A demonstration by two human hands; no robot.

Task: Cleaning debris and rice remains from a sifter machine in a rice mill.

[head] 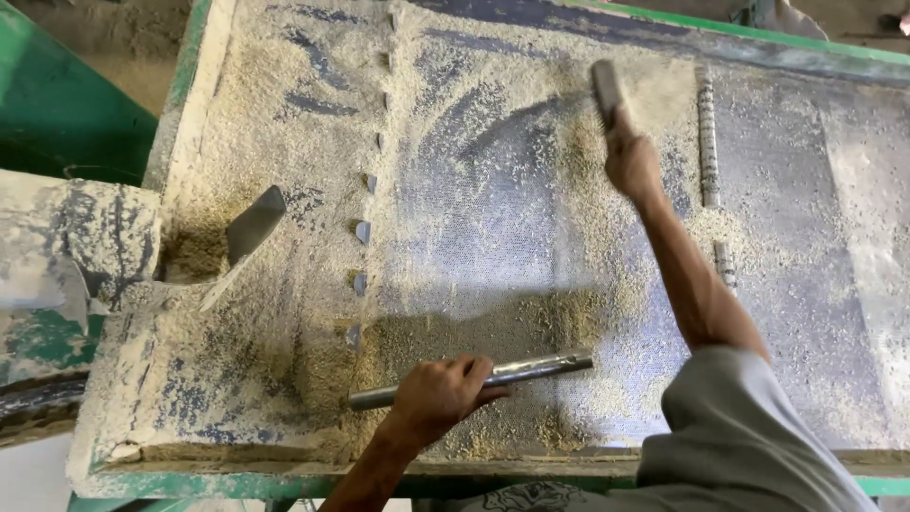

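My left hand point(438, 396) grips a shiny metal rod point(531, 370) that lies across the near part of a dusty metal sieve screen point(474, 228). My right hand point(633, 163) reaches far over the screen and holds a brush point(607, 90) by its handle, bristles against the mesh. Tan grain husk and dust point(578, 256) cover much of the screen in streaks. My right arm in a grey sleeve point(749, 436) stretches from the lower right.
The screen sits in a green metal frame point(758, 38). At the left a metal flap point(254, 226) stands over an outlet heaped with husk. A row of small metal tabs point(362, 232) runs down the screen. A ribbed bar point(707, 142) lies at the right.
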